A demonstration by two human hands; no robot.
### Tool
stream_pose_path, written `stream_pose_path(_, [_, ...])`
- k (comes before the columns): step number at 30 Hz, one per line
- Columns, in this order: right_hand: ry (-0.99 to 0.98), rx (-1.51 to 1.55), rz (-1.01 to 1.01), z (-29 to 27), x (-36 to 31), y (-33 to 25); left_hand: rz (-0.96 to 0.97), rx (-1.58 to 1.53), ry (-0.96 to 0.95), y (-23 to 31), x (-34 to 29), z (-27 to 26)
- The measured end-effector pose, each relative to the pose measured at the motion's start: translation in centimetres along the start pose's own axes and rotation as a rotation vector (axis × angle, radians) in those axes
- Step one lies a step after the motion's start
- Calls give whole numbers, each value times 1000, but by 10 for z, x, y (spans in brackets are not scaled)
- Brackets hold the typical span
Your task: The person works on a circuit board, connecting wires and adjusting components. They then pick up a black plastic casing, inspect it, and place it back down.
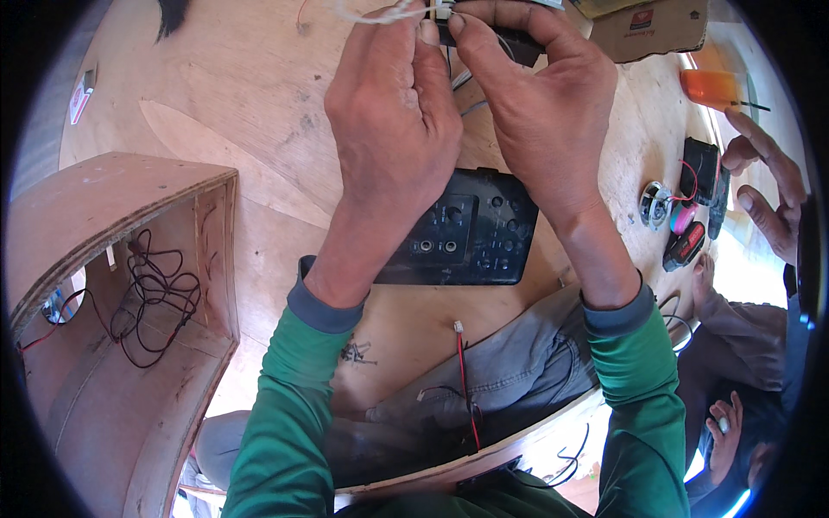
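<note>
Both my hands meet at the top edge of the view. My left hand [389, 121] pinches thumb to finger by a small white connector [443, 10], with white wire [371, 14] looping beside it. Closed around a black device [509, 41] is my right hand [557, 112], its thumb also at the connector. The device is partly hidden by my fingers and cut off by the view's edge. Under my wrists lies a black control panel [496, 250] with round holes and two sockets. Thin cables trail down from the device behind my hands.
At left stands an open wooden box [129, 177] with a tangled black cable [160, 298] inside. Screws [356, 352] and a red-black lead [463, 371] lie near my legs. A speaker [654, 205], battery pack [684, 246], orange drink [712, 88] and another person's hand [768, 173] are at right.
</note>
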State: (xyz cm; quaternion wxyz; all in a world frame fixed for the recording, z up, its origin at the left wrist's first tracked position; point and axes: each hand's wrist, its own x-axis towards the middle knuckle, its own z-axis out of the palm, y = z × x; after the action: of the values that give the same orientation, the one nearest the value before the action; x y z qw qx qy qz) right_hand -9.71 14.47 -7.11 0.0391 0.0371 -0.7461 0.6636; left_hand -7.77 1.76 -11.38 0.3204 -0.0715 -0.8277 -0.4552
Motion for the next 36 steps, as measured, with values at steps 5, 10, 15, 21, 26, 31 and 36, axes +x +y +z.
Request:
stream_pose_path(5, [2,-18,-5,0,-1,3,50,19,59,-6,0,6])
stream_pose_path(10, [6,-24,-7,1,0,5,63,67,19,-7,-2,2])
stream_pose_path(15, [9,-28,-8,0,1,6,63,-17,33,-1,-1,4])
stream_pose_path(21, [8,-29,-10,-1,2,6,66,39,21,-6,-1,2])
stream_pose_path(26, [7,-29,-5,0,2,6,140,-12,90,-10,0,7])
stream_pose_path(31, [9,-29,-8,2,1,8,17,-97,61,0,-3,5])
stream_pose_path(36, [17,-41,-12,4,-1,10,110,-70,95,-7,0,7])
